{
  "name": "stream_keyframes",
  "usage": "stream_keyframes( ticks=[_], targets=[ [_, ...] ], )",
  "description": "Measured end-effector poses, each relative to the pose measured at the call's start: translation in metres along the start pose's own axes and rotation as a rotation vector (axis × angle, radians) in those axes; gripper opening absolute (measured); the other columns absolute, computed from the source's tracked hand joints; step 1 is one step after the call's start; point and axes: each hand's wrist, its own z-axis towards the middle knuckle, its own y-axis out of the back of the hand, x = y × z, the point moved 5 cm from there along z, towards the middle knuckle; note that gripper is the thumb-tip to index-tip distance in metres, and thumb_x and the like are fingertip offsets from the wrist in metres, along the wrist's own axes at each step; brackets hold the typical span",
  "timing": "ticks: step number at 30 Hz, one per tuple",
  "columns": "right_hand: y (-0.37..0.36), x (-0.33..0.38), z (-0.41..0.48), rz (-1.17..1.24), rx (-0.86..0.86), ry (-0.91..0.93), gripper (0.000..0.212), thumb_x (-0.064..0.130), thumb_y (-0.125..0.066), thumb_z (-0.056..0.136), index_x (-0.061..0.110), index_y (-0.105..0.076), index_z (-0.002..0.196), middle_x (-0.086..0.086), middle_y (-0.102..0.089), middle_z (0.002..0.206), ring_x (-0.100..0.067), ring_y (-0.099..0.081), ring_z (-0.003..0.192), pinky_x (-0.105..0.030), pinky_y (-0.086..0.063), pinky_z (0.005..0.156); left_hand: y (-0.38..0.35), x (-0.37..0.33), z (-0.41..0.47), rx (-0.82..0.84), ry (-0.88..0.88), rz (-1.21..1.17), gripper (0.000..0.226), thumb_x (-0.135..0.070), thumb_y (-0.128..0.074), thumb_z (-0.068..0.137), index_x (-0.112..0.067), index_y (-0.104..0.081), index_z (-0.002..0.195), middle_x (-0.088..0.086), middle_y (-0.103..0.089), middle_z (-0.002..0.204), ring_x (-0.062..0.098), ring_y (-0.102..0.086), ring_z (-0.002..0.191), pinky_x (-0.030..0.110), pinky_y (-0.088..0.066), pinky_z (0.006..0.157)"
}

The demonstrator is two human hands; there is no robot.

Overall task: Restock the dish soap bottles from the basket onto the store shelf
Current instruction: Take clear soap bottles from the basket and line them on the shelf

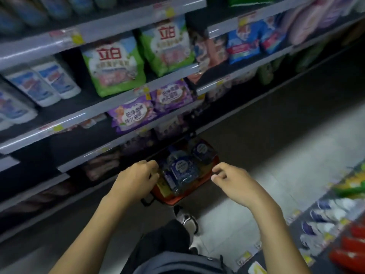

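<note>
- Dim store aisle, with a grey tiled floor (246, 220) that is bright on the right and dark by the shelves.
- Long grey metal shelves (102, 109) run along the left side, with small red and yellow price tags on their front edges.
- Two green bags (114, 64) stand side by side on one shelf. Each has big red writing that reads 立白.
- Two purple bags (132, 115) lie on the shelf below. Their writing is too blurry to read for sure.
- Two white bottles (45, 82) with blue labels stand left of the green bags. More white ones sit further left, cut off by the edge.
- Blue bags (243, 44) sit on a shelf further along to the right.
- One red basket (173, 200) sits on the floor, close to the bottom shelf.
- Dish soap bottles (181, 173) lie inside the basket. They look clear and blue with dark blue labels. I can see about two or three, but the blur makes a sure count hard.
- Left hand (136, 178) is at the left rim of the basket, fingers curled in. I cannot tell if it grips anything.
- Right hand (233, 180) is over the right side of the basket, fingers bent and a little apart, holding nothing.
- One white and black shoe (187, 220) and a dark trouser leg (164, 244) show below the basket.
</note>
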Motion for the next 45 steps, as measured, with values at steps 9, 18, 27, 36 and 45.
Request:
stream_keyframes(
  ticks=[9,18,27,36,45],
  targets=[
    [0.012,0.009,0.129,-0.116,0.104,0.063,0.032,0.035,-0.052,0.101,0.027,-0.055,0.132,0.006,-0.056,0.121,-0.013,-0.057,0.107,-0.028,-0.045,0.085,-0.047,0.020,0.089,0.084,0.195,-0.194,0.023,-0.035,-0.050,0.100,-0.025,-0.056,0.121,0.005,-0.062,0.118,0.032,-0.062,0.104,0.042,-0.053,0.079],
    [-0.054,-0.046,0.263,-0.028,0.254,-0.066,0.050,0.037,-0.059,0.098,0.028,-0.042,0.144,-0.004,-0.053,0.138,-0.019,-0.056,0.112,-0.032,-0.043,0.088,-0.155,0.041,0.164,0.297,0.535,-0.791,0.023,-0.032,-0.050,0.103,-0.020,-0.062,0.119,0.010,-0.069,0.109,0.028,-0.067,0.098,0.042,-0.054,0.092],
    [-0.172,-0.114,0.408,0.225,0.476,-0.257,0.073,0.031,-0.071,0.091,0.020,-0.030,0.151,-0.003,-0.048,0.140,-0.020,-0.048,0.124,-0.031,-0.043,0.090,-0.286,0.055,0.253,0.192,1.137,-1.448,0.025,-0.040,-0.049,0.104,-0.022,-0.056,0.088,0.001,-0.061,0.091,0.014,-0.058,0.079,0.028,-0.048,0.066],
    [-0.246,-0.153,0.434,0.293,0.819,-0.338,0.051,0.033,-0.082,0.078,0.023,-0.061,0.123,0.002,-0.071,0.117,-0.019,-0.066,0.111,-0.042,-0.054,0.097,-0.328,0.048,0.291,0.147,1.224,-1.611,0.036,-0.053,-0.044,0.102,-0.025,-0.064,0.092,-0.004,-0.070,0.088,0.019,-0.068,0.088,0.039,-0.058,0.086],
    [-0.211,-0.146,0.381,0.379,0.718,-0.442,0.036,0.027,-0.083,0.079,0.020,-0.065,0.110,-0.006,-0.074,0.108,-0.023,-0.071,0.099,-0.042,-0.056,0.093,-0.285,0.010,0.274,0.032,1.017,-1.811,0.030,-0.023,-0.033,0.110,-0.006,-0.058,0.103,-0.007,-0.072,0.057,0.005,-0.070,0.053,0.020,-0.056,0.050]
  ],
)
